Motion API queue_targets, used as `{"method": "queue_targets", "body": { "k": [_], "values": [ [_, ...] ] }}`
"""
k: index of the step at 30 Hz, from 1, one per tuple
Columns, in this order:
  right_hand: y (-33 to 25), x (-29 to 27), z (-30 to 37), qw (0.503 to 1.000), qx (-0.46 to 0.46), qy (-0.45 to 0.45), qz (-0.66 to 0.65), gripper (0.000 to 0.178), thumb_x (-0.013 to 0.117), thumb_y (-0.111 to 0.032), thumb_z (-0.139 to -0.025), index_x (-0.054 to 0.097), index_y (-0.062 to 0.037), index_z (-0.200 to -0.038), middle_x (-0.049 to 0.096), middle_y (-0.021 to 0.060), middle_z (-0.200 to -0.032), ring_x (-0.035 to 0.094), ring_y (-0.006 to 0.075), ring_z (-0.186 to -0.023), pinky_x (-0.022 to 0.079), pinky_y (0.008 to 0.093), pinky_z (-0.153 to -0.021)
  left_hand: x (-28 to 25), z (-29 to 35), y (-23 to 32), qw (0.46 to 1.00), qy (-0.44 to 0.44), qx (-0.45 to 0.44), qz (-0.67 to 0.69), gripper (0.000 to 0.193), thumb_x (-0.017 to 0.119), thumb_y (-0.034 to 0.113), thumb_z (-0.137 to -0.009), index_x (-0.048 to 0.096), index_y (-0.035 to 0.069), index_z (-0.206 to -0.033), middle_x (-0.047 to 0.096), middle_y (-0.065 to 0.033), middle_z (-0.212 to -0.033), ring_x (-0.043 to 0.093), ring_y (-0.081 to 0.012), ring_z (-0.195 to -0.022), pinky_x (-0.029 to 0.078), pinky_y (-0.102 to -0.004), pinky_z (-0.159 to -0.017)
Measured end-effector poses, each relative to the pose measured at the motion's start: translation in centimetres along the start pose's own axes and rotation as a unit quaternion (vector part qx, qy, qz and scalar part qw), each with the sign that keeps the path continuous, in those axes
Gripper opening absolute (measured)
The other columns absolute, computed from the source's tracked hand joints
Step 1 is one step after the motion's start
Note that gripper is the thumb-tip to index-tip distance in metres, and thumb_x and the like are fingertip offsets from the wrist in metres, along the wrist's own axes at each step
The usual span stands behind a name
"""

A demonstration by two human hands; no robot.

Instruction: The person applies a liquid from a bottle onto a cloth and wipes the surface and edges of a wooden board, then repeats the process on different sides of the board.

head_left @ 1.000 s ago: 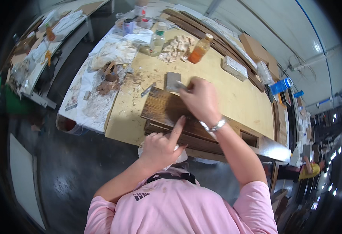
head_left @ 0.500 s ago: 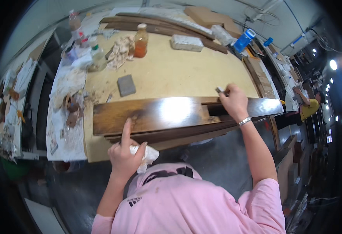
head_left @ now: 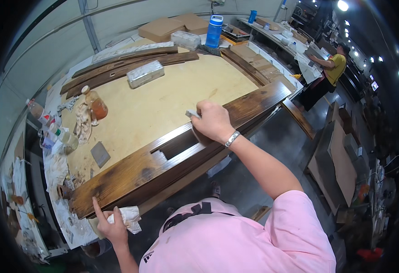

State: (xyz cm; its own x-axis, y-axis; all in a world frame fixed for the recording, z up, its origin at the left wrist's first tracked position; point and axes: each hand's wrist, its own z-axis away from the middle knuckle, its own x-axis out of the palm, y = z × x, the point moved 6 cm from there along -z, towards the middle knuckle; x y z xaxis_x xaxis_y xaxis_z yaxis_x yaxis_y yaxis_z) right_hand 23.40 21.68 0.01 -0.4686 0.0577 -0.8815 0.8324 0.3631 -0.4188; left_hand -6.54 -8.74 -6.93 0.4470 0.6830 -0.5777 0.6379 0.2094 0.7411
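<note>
A long dark-brown wooden board with a rectangular slot lies along the near side of the worktable, other dark boards beneath it. My left hand is by the board's left end, index fingertip on its face. Its other fingers are curled round a crumpled white cloth. Farther right, my right hand is closed over the slot's right end, pinching a small grey block; most of that block is hidden by the fingers. A flat grey pad lies on the table beyond the board.
A bottle of amber liquid, a crumpled rag and several clear bottles stand at left. Behind are brown slats, a wrapped block and a blue water bottle. A person in yellow stands at the far right.
The view has swung to the right, so the board now slants up to the right. My left fingertip has shifted toward the board's left end. Both hands keep what they held.
</note>
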Motion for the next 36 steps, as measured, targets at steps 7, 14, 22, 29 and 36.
{"method": "queue_targets", "body": {
  "k": [7, 14, 22, 29, 36],
  "values": [
    [0.0, 0.3, -0.1, 0.995, -0.092, 0.002, -0.042, 0.024, 0.065, -0.028, -0.083, 0.065, -0.0038, -0.080, 0.067, 0.0172, -0.089, 0.067, 0.0370, -0.084, 0.054, 0.0476, -0.074, 0.7, -1.9, 10.1, 0.998, -0.039, 0.039, 0.014, 0.038, 0.063, -0.006, -0.085, 0.065, -0.006, -0.123, 0.057, -0.0040, -0.070, 0.050, -0.0090, -0.058, 0.042, -0.0280, -0.055],
    [12.0, -3.5, -3.5, 0.999, 0.000, 0.039, 0.009, 0.024, 0.065, -0.030, -0.085, 0.067, -0.0060, -0.085, 0.068, 0.0175, -0.090, 0.068, 0.0356, -0.084, 0.054, 0.0461, -0.075, 12.5, -8.0, 19.5, 0.920, -0.134, 0.311, -0.197, 0.036, 0.075, 0.010, -0.077, 0.069, -0.002, -0.111, 0.070, -0.0146, -0.091, 0.065, -0.0315, -0.086, 0.050, -0.0411, -0.078],
    [10.0, -3.0, -2.9, 0.989, -0.129, 0.021, -0.068, 0.018, 0.064, -0.024, -0.083, 0.068, -0.0071, -0.085, 0.067, 0.0145, -0.091, 0.069, 0.0325, -0.083, 0.055, 0.0426, -0.073, 16.8, -8.5, 18.6, 0.915, -0.184, 0.237, -0.268, 0.030, 0.081, 0.012, -0.067, 0.073, 0.004, -0.094, 0.068, -0.0135, -0.083, 0.063, -0.0321, -0.081, 0.049, -0.0428, -0.074],
    [19.4, -6.7, -5.5, 0.999, -0.022, 0.029, -0.040, 0.020, 0.066, -0.024, -0.082, 0.068, -0.0058, -0.089, 0.068, 0.0133, -0.093, 0.068, 0.0329, -0.084, 0.055, 0.0452, -0.074, 17.6, -8.1, 19.0, 0.932, -0.161, 0.198, -0.257, 0.032, 0.082, 0.009, -0.063, 0.073, 0.003, -0.093, 0.067, -0.0146, -0.081, 0.061, -0.0334, -0.075, 0.048, -0.0419, -0.070],
    [20.3, -8.2, -5.1, 0.997, -0.064, -0.005, -0.040, 0.021, 0.067, -0.022, -0.081, 0.064, -0.0038, -0.091, 0.069, 0.0163, -0.088, 0.068, 0.0355, -0.083, 0.055, 0.0459, -0.073, 17.5, -8.3, 18.0, 0.944, -0.150, 0.197, -0.217, 0.035, 0.081, 0.006, -0.061, 0.071, 0.001, -0.094, 0.065, -0.0147, -0.082, 0.061, -0.0338, -0.077, 0.048, -0.0409, -0.071]
  ]
}}
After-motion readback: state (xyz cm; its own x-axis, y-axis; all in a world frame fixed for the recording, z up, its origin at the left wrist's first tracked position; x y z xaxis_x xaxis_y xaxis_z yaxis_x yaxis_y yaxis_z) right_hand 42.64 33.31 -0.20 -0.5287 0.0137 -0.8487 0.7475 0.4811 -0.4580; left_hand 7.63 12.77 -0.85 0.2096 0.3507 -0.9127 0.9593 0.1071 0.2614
